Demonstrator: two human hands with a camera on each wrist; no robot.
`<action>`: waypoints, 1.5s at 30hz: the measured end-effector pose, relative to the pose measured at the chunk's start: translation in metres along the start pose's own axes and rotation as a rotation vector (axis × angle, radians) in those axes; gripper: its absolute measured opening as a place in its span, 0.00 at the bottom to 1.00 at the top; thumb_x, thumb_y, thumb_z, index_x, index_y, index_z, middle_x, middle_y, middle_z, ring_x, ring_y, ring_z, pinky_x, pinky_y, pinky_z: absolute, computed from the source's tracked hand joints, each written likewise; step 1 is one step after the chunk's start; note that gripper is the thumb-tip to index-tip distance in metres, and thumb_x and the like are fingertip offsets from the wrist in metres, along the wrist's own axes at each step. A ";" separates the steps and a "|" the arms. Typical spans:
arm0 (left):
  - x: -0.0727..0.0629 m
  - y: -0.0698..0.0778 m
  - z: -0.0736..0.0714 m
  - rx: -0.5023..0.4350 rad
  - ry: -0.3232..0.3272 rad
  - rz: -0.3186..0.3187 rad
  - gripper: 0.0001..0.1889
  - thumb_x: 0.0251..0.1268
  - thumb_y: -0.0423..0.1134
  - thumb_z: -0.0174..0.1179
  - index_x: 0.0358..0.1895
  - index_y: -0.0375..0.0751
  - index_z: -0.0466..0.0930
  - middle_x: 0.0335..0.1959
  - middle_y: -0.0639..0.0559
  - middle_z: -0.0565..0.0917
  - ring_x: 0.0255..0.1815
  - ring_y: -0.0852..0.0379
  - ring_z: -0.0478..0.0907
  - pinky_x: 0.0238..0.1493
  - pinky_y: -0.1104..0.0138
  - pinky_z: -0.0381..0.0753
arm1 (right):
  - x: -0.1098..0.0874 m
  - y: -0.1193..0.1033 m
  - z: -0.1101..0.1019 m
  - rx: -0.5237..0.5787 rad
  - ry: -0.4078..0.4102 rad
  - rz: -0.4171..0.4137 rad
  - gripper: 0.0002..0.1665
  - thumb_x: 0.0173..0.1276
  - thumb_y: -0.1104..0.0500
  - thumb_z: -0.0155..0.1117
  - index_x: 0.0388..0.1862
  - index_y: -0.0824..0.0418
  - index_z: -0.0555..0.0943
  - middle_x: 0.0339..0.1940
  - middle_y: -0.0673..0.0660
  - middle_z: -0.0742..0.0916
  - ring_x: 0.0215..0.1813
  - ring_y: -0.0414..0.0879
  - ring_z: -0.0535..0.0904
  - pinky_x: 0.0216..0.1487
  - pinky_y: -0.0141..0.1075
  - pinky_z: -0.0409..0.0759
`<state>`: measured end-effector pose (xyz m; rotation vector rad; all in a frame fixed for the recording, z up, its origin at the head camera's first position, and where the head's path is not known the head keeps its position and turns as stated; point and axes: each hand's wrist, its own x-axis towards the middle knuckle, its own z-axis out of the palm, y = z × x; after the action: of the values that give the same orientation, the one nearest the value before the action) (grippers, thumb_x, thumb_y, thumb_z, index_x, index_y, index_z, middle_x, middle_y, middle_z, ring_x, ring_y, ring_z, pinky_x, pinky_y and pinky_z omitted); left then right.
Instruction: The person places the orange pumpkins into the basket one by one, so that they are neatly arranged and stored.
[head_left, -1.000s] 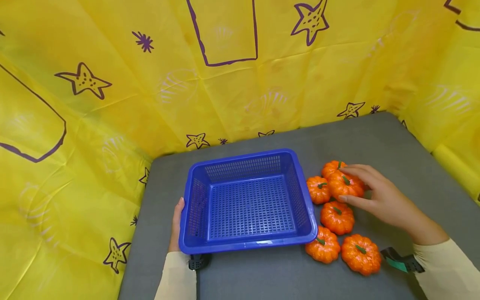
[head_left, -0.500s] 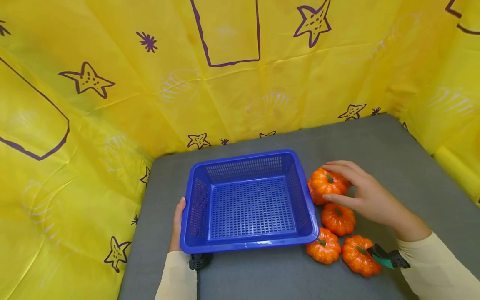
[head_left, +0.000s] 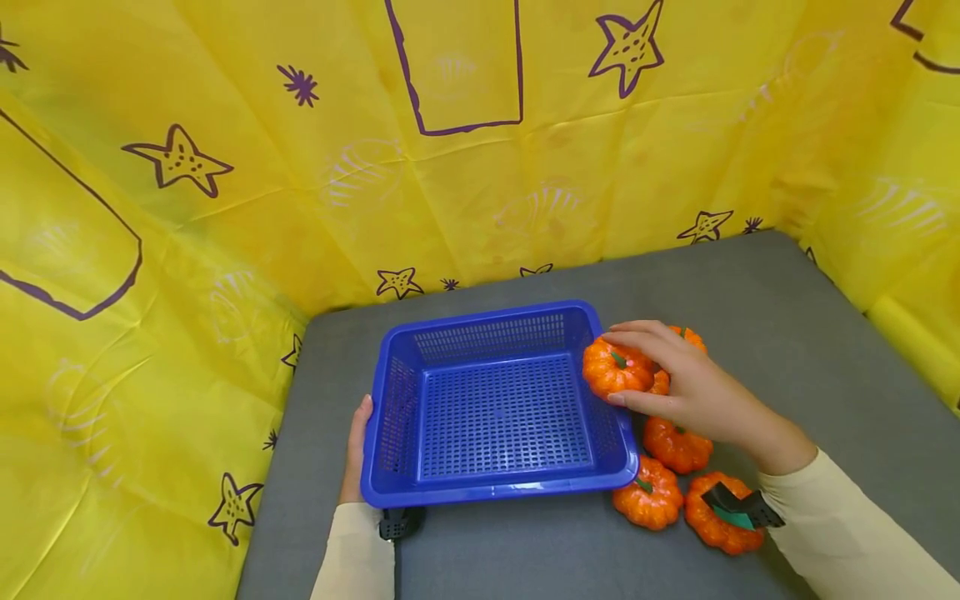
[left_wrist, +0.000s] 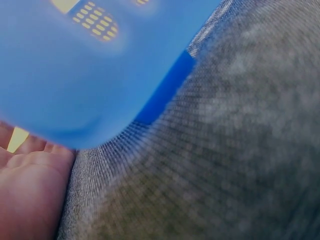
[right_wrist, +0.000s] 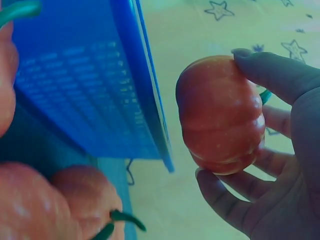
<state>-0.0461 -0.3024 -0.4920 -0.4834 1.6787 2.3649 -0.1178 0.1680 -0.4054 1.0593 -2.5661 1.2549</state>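
A blue plastic basket [head_left: 498,490] with slotted walls stands on the grey table in the head view, with nothing inside. At its left side my left hand [head_left: 355,454] holds the wall under the rim; the left wrist view shows the palm against the blue corner, its fingers partly hidden. My right hand [head_left: 678,379] grips a small orange pumpkin [head_left: 609,372] with a green stem, fingers and thumb around its sides. That pumpkin [right_wrist: 220,117] hangs over the basket's right rim, apart from the wall in the right wrist view.
Several more pumpkins lie right of the basket: one near its front corner [head_left: 649,496], another pumpkin [head_left: 677,447] behind it, and others partly hidden by my right hand and wrist strap. A yellow cloth [head_left: 450,192] with starfish drawings hangs behind the grey table [head_left: 495,554].
My right hand has carried the gripped pumpkin left, from above the other pumpkins to the basket's right rim. My left hand and the basket have stayed in place.
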 end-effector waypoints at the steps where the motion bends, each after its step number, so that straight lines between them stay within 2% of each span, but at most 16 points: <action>1: 0.000 0.000 0.000 -0.001 -0.001 0.001 0.42 0.80 0.75 0.42 0.85 0.54 0.66 0.77 0.39 0.75 0.67 0.42 0.77 0.64 0.49 0.79 | 0.002 -0.001 0.001 0.005 -0.011 0.004 0.39 0.69 0.59 0.83 0.77 0.57 0.79 0.75 0.55 0.77 0.74 0.55 0.73 0.72 0.32 0.66; 8: 0.000 0.000 0.001 -0.016 -0.002 -0.002 0.41 0.81 0.74 0.42 0.85 0.52 0.66 0.75 0.38 0.76 0.64 0.44 0.79 0.62 0.50 0.80 | 0.019 -0.014 0.014 -0.003 -0.036 -0.026 0.40 0.68 0.57 0.84 0.77 0.57 0.79 0.75 0.56 0.77 0.75 0.56 0.73 0.72 0.57 0.74; 11: 0.000 0.001 0.001 -0.010 -0.003 0.008 0.41 0.82 0.73 0.41 0.85 0.51 0.66 0.75 0.38 0.76 0.63 0.44 0.79 0.61 0.51 0.80 | 0.027 -0.021 0.021 0.010 -0.045 -0.041 0.40 0.68 0.56 0.84 0.76 0.57 0.79 0.75 0.56 0.77 0.75 0.57 0.72 0.70 0.61 0.75; 17: 0.002 0.000 0.001 -0.042 -0.006 0.015 0.39 0.83 0.72 0.43 0.83 0.50 0.68 0.72 0.37 0.79 0.59 0.46 0.82 0.55 0.54 0.84 | 0.041 -0.035 0.033 0.035 -0.085 -0.043 0.39 0.70 0.52 0.83 0.76 0.57 0.79 0.77 0.55 0.76 0.78 0.57 0.70 0.71 0.59 0.75; 25: 0.004 -0.001 0.001 -0.094 -0.036 0.026 0.39 0.85 0.69 0.42 0.83 0.45 0.68 0.66 0.40 0.83 0.55 0.48 0.83 0.52 0.56 0.84 | 0.057 -0.046 0.045 0.062 -0.112 -0.048 0.39 0.71 0.48 0.82 0.77 0.55 0.79 0.77 0.53 0.75 0.76 0.54 0.71 0.64 0.51 0.83; 29: 0.003 0.000 0.001 -0.081 -0.026 0.023 0.39 0.84 0.69 0.43 0.83 0.46 0.68 0.67 0.40 0.82 0.56 0.48 0.83 0.53 0.55 0.84 | 0.064 -0.048 0.053 0.120 -0.117 -0.048 0.39 0.72 0.49 0.81 0.78 0.55 0.78 0.77 0.54 0.75 0.75 0.54 0.72 0.63 0.49 0.83; 36: 0.002 0.000 0.001 -0.043 -0.017 0.050 0.37 0.85 0.69 0.42 0.83 0.51 0.67 0.70 0.39 0.80 0.57 0.48 0.82 0.55 0.55 0.84 | 0.078 -0.053 0.065 0.144 -0.141 -0.024 0.39 0.71 0.45 0.81 0.77 0.52 0.78 0.76 0.51 0.76 0.73 0.52 0.72 0.61 0.48 0.84; 45: 0.005 -0.002 -0.001 -0.048 -0.065 0.098 0.34 0.87 0.66 0.39 0.85 0.55 0.64 0.69 0.42 0.79 0.58 0.50 0.79 0.56 0.56 0.82 | 0.097 -0.057 0.081 0.189 -0.162 -0.011 0.39 0.72 0.46 0.80 0.78 0.52 0.77 0.74 0.52 0.76 0.67 0.50 0.75 0.59 0.45 0.84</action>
<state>-0.0499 -0.3028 -0.4957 -0.3353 1.6564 2.4673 -0.1383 0.0321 -0.3857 1.2568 -2.5929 1.4916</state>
